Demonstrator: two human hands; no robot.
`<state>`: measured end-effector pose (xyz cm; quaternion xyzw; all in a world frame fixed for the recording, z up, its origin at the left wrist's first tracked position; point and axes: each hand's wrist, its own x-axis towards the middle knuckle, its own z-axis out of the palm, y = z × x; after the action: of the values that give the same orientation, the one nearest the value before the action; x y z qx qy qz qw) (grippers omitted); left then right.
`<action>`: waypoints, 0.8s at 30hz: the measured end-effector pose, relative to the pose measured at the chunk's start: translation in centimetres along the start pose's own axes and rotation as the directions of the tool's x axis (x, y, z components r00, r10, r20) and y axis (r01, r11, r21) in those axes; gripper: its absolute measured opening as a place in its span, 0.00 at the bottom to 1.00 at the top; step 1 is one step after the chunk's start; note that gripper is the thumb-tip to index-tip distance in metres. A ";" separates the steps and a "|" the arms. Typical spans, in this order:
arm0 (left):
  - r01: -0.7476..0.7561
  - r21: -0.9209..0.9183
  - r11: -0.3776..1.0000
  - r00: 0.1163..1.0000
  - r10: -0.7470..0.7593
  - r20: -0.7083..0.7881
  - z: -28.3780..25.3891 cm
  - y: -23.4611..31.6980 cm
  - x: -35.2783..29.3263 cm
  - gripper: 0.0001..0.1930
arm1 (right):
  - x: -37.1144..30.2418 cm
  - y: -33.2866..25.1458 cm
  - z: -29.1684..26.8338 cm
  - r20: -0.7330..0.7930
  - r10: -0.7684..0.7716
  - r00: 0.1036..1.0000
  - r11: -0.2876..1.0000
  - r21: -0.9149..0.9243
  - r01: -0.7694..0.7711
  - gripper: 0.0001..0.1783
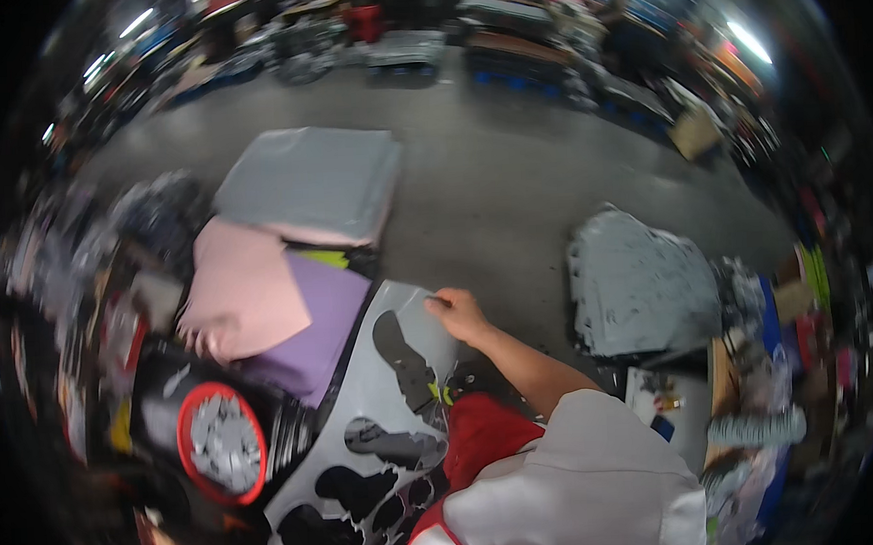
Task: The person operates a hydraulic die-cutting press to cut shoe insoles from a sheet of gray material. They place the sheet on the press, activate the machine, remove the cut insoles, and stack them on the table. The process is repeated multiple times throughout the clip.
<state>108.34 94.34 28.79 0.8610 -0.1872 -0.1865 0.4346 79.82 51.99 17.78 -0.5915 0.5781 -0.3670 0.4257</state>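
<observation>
My right hand (458, 313) is closed on the far corner of a thin grey sheet (396, 357), with the thumb on top. Several sole-shaped holes and smaller gaps run through this sheet, which slopes down toward the lower left in front of me. At the bottom edge of the view, by the sheet's near end, only a sliver of what looks like my left hand shows, and its fingers are hidden. Left of the sheet lie a purple sheet (325, 321) and a pile of pink sheets (247, 290).
A stack of grey and pink sheets (311, 181) stands at the far left. A red-rimmed round container (261, 455) with grey pieces is at the lower left. On the right sits a pile of cut grey sheets (642, 283). Loaded pallets (514, 50) line the back.
</observation>
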 end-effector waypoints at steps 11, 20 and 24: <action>-0.645 -0.555 0.525 0.150 0.799 0.582 42.9 29.9 4.5 0.13 | -5.4 7.7 -48.6 -0.974 -0.082 0.212 0.992 -0.058 0.113 0.20; -0.330 -0.865 0.379 -0.467 0.730 0.498 75.5 46.4 -13.3 0.10 | -20.6 7.8 -59.7 -0.873 -0.395 -0.284 0.914 -0.345 -0.211 0.11; -0.674 -0.588 0.447 -0.372 0.482 0.793 88.5 39.8 -15.7 0.13 | -20.5 23.3 -51.0 -0.946 -0.282 -0.159 0.643 -0.063 -0.764 0.09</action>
<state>45.63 19.94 14.93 0.2931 -0.8460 -0.4181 0.1537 22.64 69.08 16.15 -0.0763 0.8856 -0.3261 -0.3217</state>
